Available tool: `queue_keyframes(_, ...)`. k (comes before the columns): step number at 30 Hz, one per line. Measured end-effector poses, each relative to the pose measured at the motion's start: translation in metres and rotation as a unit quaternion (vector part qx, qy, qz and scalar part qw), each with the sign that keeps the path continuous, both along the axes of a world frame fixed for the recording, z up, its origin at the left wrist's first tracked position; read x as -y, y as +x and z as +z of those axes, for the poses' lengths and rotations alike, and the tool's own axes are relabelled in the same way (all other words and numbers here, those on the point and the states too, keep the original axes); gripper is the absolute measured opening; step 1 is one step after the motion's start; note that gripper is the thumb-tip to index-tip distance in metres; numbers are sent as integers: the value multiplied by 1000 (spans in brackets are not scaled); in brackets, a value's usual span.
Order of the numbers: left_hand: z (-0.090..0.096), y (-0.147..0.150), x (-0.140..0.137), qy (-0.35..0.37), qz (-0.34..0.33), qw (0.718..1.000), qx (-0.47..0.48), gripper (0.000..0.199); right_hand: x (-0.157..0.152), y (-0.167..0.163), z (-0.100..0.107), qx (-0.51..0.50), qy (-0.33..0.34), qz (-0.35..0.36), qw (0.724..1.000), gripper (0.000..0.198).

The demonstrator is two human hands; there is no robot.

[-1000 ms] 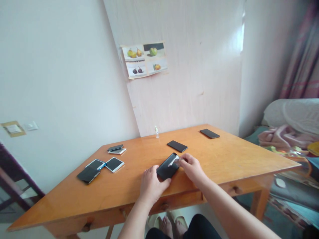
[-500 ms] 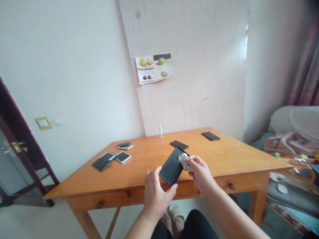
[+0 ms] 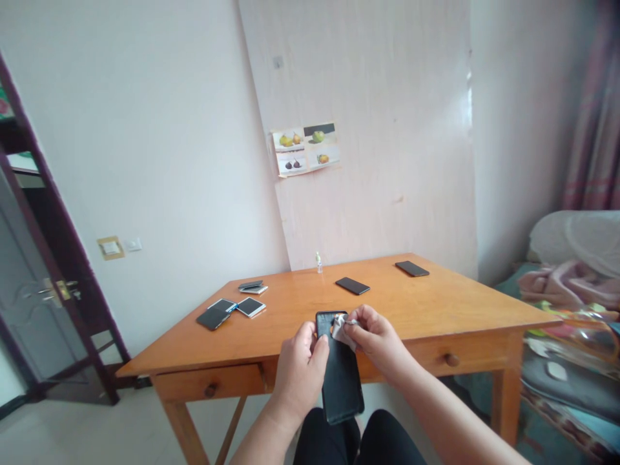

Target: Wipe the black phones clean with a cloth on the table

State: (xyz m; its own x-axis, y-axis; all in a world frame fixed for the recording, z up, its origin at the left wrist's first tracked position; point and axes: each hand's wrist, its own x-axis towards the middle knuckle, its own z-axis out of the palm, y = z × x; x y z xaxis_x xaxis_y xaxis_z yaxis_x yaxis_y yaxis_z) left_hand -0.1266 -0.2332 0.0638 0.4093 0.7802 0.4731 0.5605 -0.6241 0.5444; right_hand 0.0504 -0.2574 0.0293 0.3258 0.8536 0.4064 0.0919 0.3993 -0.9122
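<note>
A black phone case point(image 3: 341, 381) with a raised rim and a cutout near its top end hangs tilted over my lap, in front of the table edge. My left hand point(image 3: 303, 361) grips its upper left side, thumb on the near face. In my right hand point(image 3: 378, 336) a small crumpled greyish-white cloth point(image 3: 343, 330) is pinched between thumb and fingers. The cloth touches the case close to the cutout. Part of the case's upper right is hidden behind the cloth and fingers.
On the wooden table point(image 3: 290, 303) lie two dark phones, one at the middle point(image 3: 352, 285) and one at the back right point(image 3: 412, 268). Several devices point(image 3: 250, 307) lie at the left. A small clear spray bottle point(image 3: 318, 263) stands at the back. Drawer knobs point(image 3: 451, 360) face me.
The case has turned more upright and come down closer to my lap. My left hand moved from its lower end to its upper left side. The cloth has shifted slightly left and down.
</note>
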Motion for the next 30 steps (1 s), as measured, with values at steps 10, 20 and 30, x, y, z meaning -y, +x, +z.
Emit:
queue_keyframes(10, -2, -1, 13, -6, -55, 996, 75, 13, 28, -22, 11, 314, 22, -189, 930, 16)
queue_keyframes(20, -8, -2, 24, 19, -67, 993, 99, 13, 33, -43, 29, 279, 91, -182, 938, 12)
queue_keyframes(30, -16, -5, 22, 41, -34, 992, 118, 13, 26, -40, 21, 328, 41, -237, 914, 13)
